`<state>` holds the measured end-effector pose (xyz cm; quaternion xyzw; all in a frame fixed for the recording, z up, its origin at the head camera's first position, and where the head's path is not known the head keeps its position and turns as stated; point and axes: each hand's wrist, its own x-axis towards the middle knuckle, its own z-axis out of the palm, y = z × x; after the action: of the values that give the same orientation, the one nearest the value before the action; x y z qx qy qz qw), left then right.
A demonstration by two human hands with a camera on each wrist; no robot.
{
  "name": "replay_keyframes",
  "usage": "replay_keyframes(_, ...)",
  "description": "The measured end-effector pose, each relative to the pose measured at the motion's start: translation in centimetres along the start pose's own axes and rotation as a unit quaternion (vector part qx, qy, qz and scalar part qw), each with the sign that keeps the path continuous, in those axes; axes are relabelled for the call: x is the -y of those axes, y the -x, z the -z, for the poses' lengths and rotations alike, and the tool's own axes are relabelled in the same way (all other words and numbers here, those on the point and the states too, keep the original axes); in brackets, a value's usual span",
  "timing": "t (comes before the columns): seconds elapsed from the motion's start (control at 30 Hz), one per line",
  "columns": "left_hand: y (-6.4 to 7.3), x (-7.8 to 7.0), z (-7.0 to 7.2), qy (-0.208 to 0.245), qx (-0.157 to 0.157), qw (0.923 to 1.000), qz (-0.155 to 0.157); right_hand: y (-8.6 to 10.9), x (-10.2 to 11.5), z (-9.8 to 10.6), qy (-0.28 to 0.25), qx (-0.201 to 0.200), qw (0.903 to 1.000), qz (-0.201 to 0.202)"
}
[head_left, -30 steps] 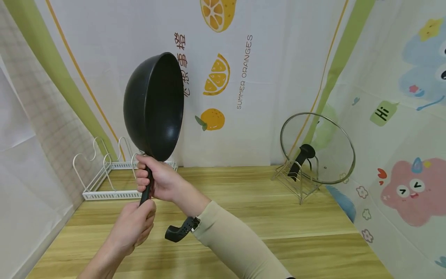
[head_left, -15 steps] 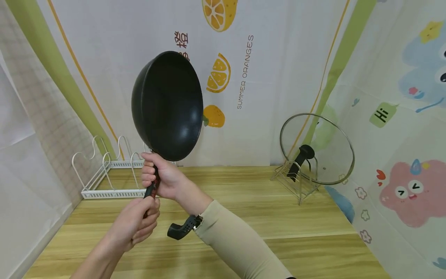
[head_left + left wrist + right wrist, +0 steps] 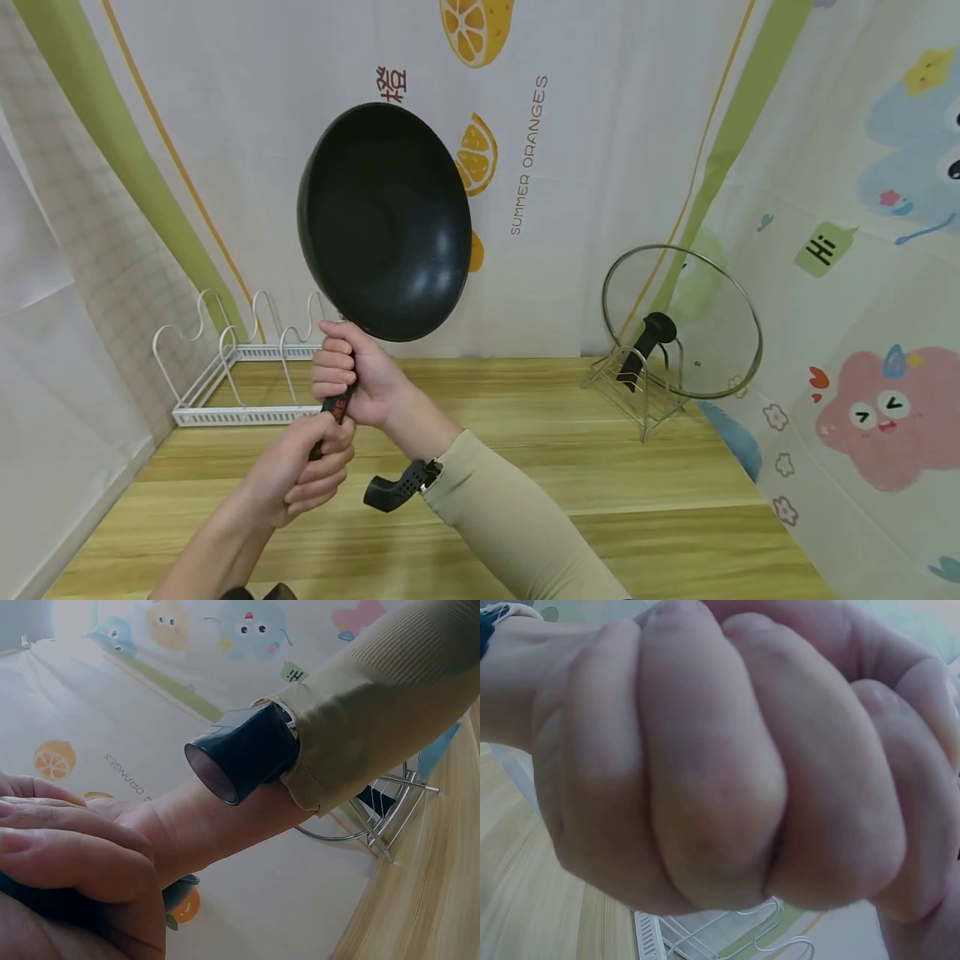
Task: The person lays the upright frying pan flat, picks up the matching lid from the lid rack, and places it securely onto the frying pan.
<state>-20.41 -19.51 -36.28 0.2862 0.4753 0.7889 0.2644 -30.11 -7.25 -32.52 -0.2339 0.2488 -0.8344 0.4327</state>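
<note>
A deep black wok [image 3: 386,217] is held up in the head view, bowl above and handle below, its dark inside turned toward the camera. My right hand [image 3: 363,375] grips the upper handle just under the bowl. Directly below it, my left hand [image 3: 307,471] wraps round the lower handle. Between the two hands a short piece of black handle [image 3: 337,406] with red lettering shows. The left wrist view has curled fingers [image 3: 67,847] close up around something dark. Large curled fingers fill the right wrist view and hide the handle there.
A white wire rack [image 3: 247,415] stands at the back left of the wooden table [image 3: 517,467]. At the back right, a glass lid [image 3: 720,333] with a black handle leans in a small metal stand [image 3: 643,417]. Printed curtains hang behind and on both sides.
The wok has turned so that more of its inside faces the camera, and has shifted right. Both hands have moved slightly right with it, still gripping the handle. The lid stays put.
</note>
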Motion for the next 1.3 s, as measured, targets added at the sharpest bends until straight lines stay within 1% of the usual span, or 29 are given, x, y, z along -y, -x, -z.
replay_keyframes(0.1, -0.2, 0.0, 0.3, 0.045, 0.046, 0.9979, 0.002, 0.1, 0.0, 0.2, -0.004, -0.001, 1.0000, 0.005)
replay_keyframes(0.2, -0.5, 0.1, 0.6, 0.091, 0.091, 0.9917, 0.004, 0.3, 0.1, 0.3, -0.012, -0.004, 0.9999, 0.005)
replay_keyframes(0.3, -0.8, 0.3, 0.8, 0.135, 0.126, 0.9827, 0.011, 0.4, 0.3, 0.3, -0.026, -0.006, 0.9996, 0.005)
replay_keyframes(0.4, -1.2, 0.4, 0.9, 0.182, 0.154, 0.9710, 0.021, 0.6, 0.5, 0.4, -0.041, -0.005, 0.9991, 0.008)
replay_keyframes(0.53, -1.8, 0.4, 1.0, 0.228, 0.187, 0.9551, 0.031, 0.8, 0.7, 0.6, -0.057, 0.000, 0.9983, 0.014)
replay_keyframes(0.63, -2.3, 0.5, 1.0, 0.249, 0.211, 0.9445, 0.038, 1.0, 0.8, 0.9, -0.068, 0.001, 0.9975, 0.020)
replay_keyframes(0.7, -2.5, 0.5, 1.1, 0.257, 0.224, 0.9391, 0.041, 1.1, 0.9, 1.1, -0.072, 0.002, 0.9971, 0.023)
replay_keyframes(0.87, -3.0, 0.6, 1.2, 0.267, 0.246, 0.9304, 0.049, 1.4, 1.1, 1.4, -0.077, 0.007, 0.9967, 0.025)
replay_keyframes(0.97, -3.2, 0.7, 1.2, 0.279, 0.258, 0.9230, 0.058, 1.5, 1.2, 1.5, -0.084, 0.004, 0.9962, 0.023)
replay_keyframes(1.1, -3.5, 0.8, 1.1, 0.301, 0.277, 0.9099, 0.070, 1.7, 1.4, 1.6, -0.090, 0.004, 0.9956, 0.025)
replay_keyframes(1.3, -4.2, 0.9, 0.8, 0.329, 0.311, 0.8890, 0.072, 2.0, 1.6, 1.8, -0.096, 0.013, 0.9948, 0.031)
